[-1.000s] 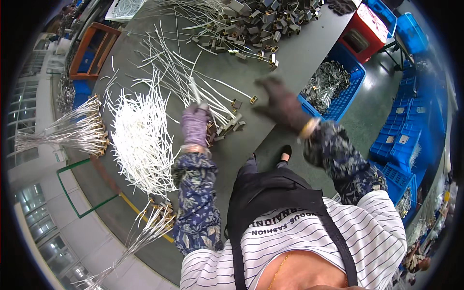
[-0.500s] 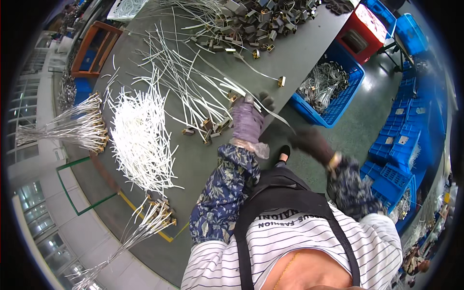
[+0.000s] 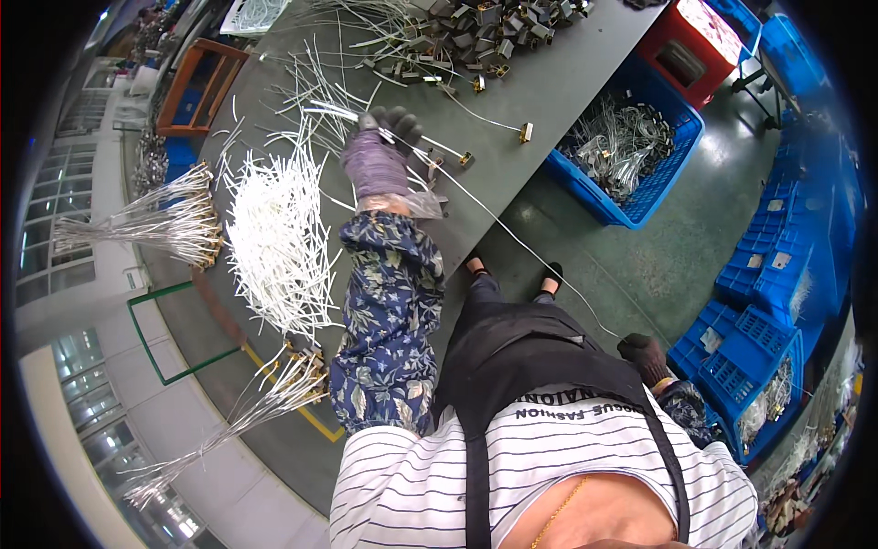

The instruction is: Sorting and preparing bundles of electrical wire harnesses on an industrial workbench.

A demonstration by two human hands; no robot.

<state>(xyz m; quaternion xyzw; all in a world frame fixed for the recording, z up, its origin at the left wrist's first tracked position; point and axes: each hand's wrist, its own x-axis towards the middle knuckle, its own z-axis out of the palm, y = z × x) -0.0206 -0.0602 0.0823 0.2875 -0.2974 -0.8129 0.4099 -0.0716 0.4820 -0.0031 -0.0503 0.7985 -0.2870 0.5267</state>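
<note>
I see the left hand point(image 3: 380, 151) closed over a few white strands point(image 3: 329, 112), its gloved fingers folded down so that the strands stick out on both sides; how tightly it squeezes I can't tell. A long white wire point(image 3: 517, 240) runs from this grip across the table edge and the floor toward the right hand point(image 3: 646, 359). That one is curled up small, and I can't make out whether it has the wire's tip pinched or only sits beside it. The left forearm reaches up and away over the grey table point(image 3: 572, 78), nearly straight, its wrist wrapped in a clear plastic cuff point(image 3: 425, 203). The right arm is drawn back low beside the body, elbow bent, well apart from the left. Just beyond the left fist lies a strand tipped with a small connector point(image 3: 466, 159). Left of the forearm I have a heap of white tubes point(image 3: 282, 242); at the far end, a pile of grey blocks point(image 3: 489, 37); right of the table, a blue crate point(image 3: 629, 220) holding tangled wires point(image 3: 620, 146).
</note>
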